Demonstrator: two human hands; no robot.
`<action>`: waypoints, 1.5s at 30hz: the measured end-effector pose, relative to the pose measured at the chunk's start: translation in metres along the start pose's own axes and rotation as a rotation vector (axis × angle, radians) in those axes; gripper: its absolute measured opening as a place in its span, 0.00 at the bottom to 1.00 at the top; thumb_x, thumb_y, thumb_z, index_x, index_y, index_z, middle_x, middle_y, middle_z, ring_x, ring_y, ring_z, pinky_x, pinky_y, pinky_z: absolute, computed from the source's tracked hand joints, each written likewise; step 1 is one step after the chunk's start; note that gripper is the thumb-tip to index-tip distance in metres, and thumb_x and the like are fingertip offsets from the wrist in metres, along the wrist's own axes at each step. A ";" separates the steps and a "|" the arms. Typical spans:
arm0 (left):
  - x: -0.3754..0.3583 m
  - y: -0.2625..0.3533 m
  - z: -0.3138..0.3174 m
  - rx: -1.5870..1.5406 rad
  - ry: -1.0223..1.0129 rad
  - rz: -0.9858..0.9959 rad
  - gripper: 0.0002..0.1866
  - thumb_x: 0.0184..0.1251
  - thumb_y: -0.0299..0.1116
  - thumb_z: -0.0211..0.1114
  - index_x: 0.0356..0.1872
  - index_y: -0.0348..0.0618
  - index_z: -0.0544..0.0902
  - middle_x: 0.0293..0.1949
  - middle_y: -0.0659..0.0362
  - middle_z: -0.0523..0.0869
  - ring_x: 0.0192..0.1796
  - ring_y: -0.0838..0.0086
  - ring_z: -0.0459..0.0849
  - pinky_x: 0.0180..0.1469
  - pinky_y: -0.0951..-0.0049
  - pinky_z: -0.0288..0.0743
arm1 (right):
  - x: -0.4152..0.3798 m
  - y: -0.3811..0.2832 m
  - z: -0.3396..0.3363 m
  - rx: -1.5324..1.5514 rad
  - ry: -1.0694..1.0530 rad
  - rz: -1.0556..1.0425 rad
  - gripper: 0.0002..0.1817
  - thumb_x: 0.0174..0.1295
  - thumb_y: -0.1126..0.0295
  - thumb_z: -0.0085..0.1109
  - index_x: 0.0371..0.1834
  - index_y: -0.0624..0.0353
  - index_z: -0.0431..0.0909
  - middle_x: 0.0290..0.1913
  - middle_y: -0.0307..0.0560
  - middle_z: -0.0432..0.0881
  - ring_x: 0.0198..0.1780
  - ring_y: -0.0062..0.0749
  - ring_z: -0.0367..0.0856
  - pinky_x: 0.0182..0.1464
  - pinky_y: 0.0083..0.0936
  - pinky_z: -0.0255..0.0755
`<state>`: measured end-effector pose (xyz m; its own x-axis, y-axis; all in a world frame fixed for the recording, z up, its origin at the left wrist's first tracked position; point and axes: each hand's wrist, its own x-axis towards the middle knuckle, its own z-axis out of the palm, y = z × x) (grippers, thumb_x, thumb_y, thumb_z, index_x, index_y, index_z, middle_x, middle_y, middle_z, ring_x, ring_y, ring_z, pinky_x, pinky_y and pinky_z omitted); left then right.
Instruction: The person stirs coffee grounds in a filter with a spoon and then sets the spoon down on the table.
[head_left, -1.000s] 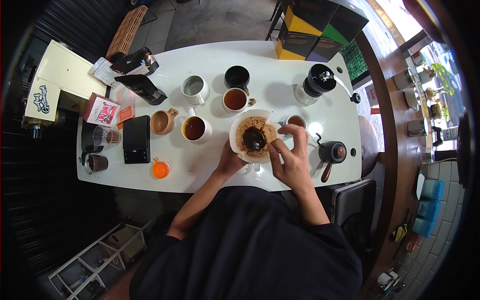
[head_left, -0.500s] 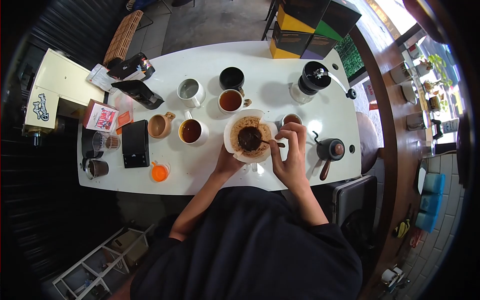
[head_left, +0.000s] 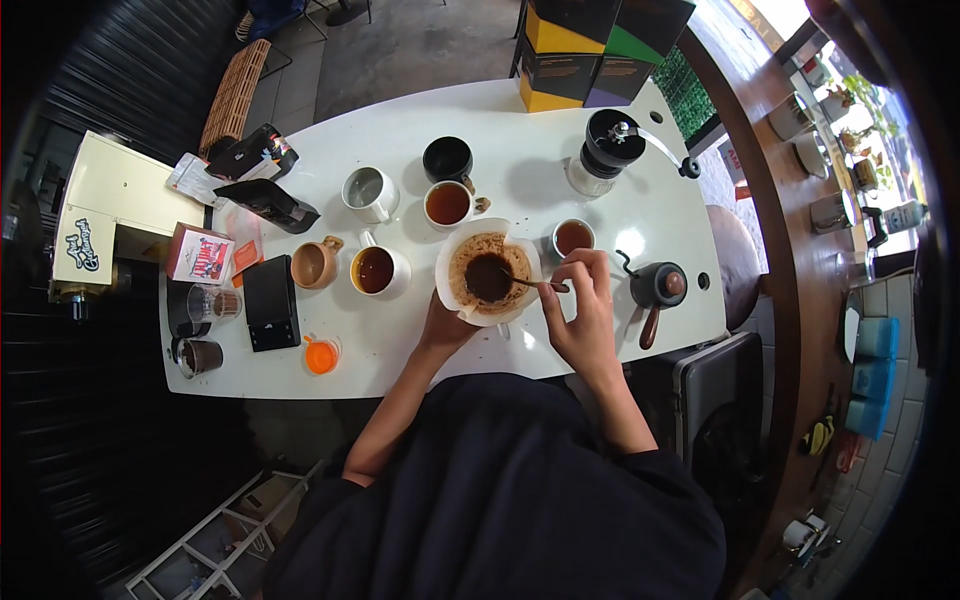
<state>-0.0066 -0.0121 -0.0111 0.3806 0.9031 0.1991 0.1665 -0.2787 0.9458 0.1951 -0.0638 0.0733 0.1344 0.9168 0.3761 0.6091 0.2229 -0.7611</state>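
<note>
A white paper filter (head_left: 535,262) sits open in front of me, its inner wall coated with wet coffee grounds around a dark pool of coffee (head_left: 488,278). My left hand (head_left: 447,326) is closed against the near left side of the coffee dripper under the filter; its fingertips are hidden. Between the fingers of my right hand (head_left: 582,312) is a thin brown spoon (head_left: 536,284), its far end dipping into the coffee. Just beyond that hand stands a small cup of brown liquid (head_left: 573,237).
Several mugs, including a white mug (head_left: 382,270) and a black cup (head_left: 447,160), stand behind the filter. A hand grinder (head_left: 612,142) is at back right, a small kettle (head_left: 657,287) at right. Leftward lie a black scale (head_left: 272,303) and orange scoop (head_left: 321,356).
The whole view has shifted slightly. The coffee in the filter looks smoother and more even. My right hand still pinches the spoon, and the small cup beyond it is less covered.
</note>
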 end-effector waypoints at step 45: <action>-0.001 -0.010 0.012 -0.040 0.048 -0.088 0.41 0.50 0.30 0.87 0.66 0.38 0.74 0.60 0.54 0.85 0.61 0.66 0.85 0.66 0.63 0.79 | 0.014 0.016 0.006 0.573 0.012 0.311 0.11 0.80 0.71 0.53 0.42 0.69 0.78 0.52 0.41 0.71 0.44 0.22 0.71 0.49 0.22 0.69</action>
<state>0.0025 -0.0137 -0.0243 0.3221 0.9384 0.1255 0.1611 -0.1849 0.9695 0.2017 -0.0452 0.0631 0.2481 0.9640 0.0960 0.0278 0.0920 -0.9954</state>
